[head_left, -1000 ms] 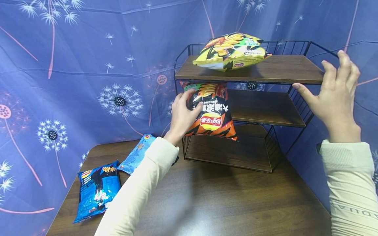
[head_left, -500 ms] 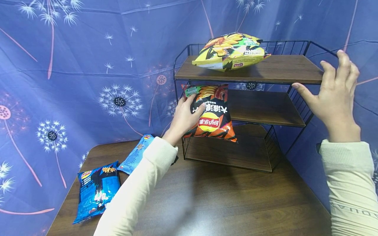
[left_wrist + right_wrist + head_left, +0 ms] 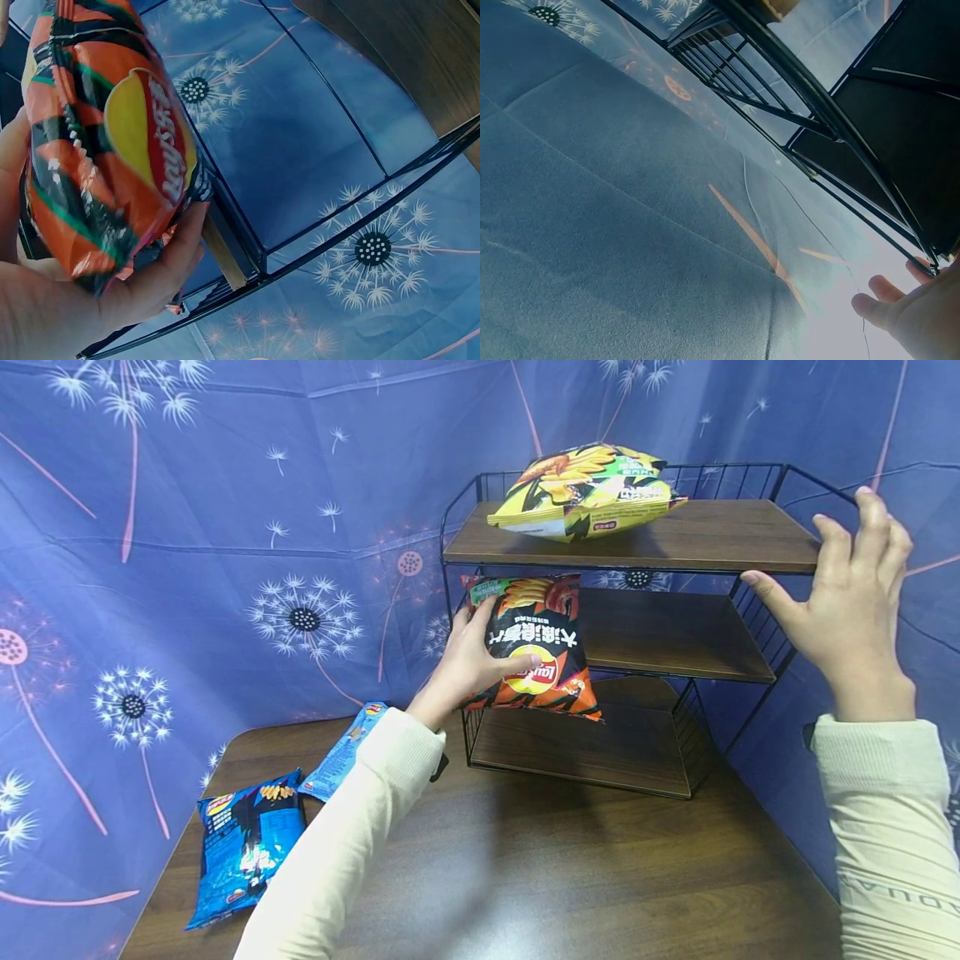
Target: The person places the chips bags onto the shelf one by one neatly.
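Observation:
In the head view, my left hand point(image 3: 472, 656) holds an orange-and-black Lay's chip bag point(image 3: 551, 631) at the left end of the middle shelf point(image 3: 675, 631). The thumb lies across its printed front and the fingers go round its left side. The bag's lettering faces me upside down, and its lower edge hangs past the shelf front. In the left wrist view the same bag point(image 3: 112, 157) bulges between thumb and fingers. My right hand point(image 3: 862, 602) grips the top right corner of the black wire shelf rack point(image 3: 787, 477), thumb at the board's front edge, fingers by the side rail.
A yellow chip bag point(image 3: 592, 493) lies on the top board point(image 3: 735, 531). At the left of the wooden table point(image 3: 600, 877) lie a dark blue chip bag point(image 3: 251, 847) and a light blue bag point(image 3: 348, 752), partly behind my left sleeve. A blue dandelion-print cloth point(image 3: 187, 568) hangs behind.
My left hand and the orange-and-black bag have shifted slightly down. The thumb has slid lower onto the Lay's logo. My right hand stays in place.

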